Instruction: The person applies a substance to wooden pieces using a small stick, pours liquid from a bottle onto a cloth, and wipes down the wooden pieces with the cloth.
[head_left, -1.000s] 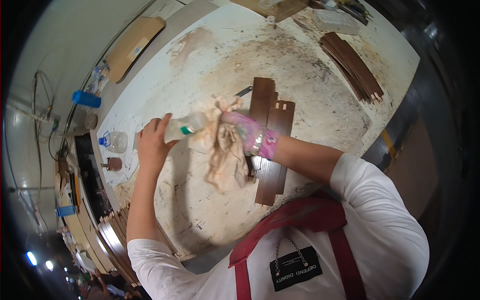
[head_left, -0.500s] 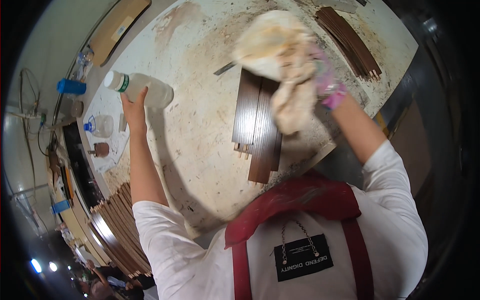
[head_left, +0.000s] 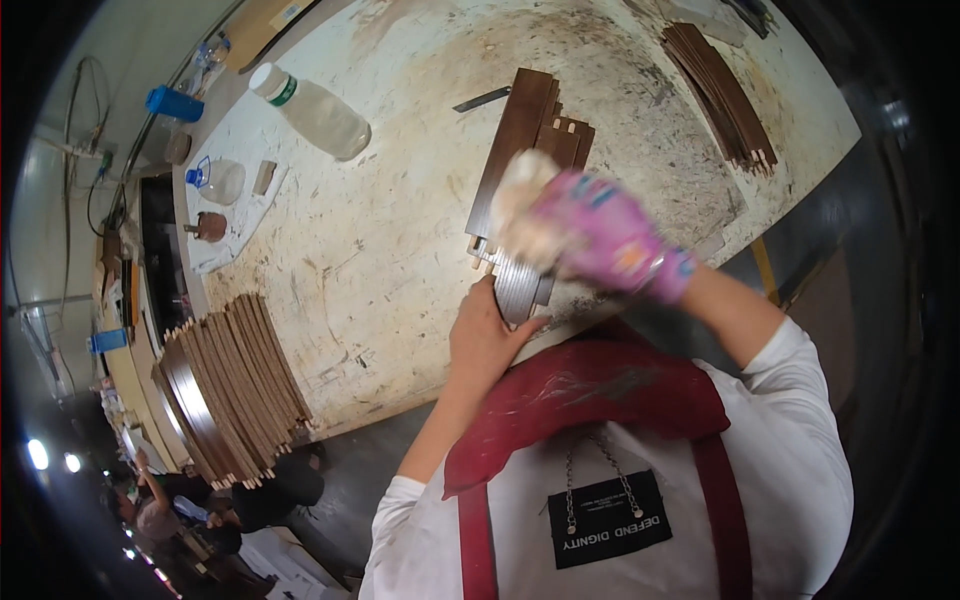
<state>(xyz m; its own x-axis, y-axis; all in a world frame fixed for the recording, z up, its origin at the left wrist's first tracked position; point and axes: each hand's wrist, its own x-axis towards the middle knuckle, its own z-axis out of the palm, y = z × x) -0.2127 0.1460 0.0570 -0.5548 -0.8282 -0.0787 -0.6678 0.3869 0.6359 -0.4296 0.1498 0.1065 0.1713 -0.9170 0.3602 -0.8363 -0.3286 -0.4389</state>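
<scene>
A small pile of dark brown wooden slats (head_left: 510,135), with pale dowels at their ends, lies on the worktable (head_left: 400,230) in front of me. My left hand (head_left: 484,332) is bare and closed round the near end of one slat (head_left: 515,292), thumb on one side and fingers on the other. My right hand (head_left: 615,238), in a pink-purple patterned glove, is closed on a crumpled cream rag (head_left: 522,212). The rag presses over the slats and hides their middle; motion smears both rag and glove.
A large clear bottle (head_left: 325,118) with a white cap stands at the far left. Nearby are a blue-capped bottle (head_left: 222,182) and a small brown pot (head_left: 210,228). More slats form stacks at left (head_left: 235,385) and far right (head_left: 718,98). A dark strip (head_left: 482,99) lies beyond the pile.
My left hand has let go of the large bottle, which now stands alone, and has come to the slat's near end. The rag has come down onto the slats from above them.
</scene>
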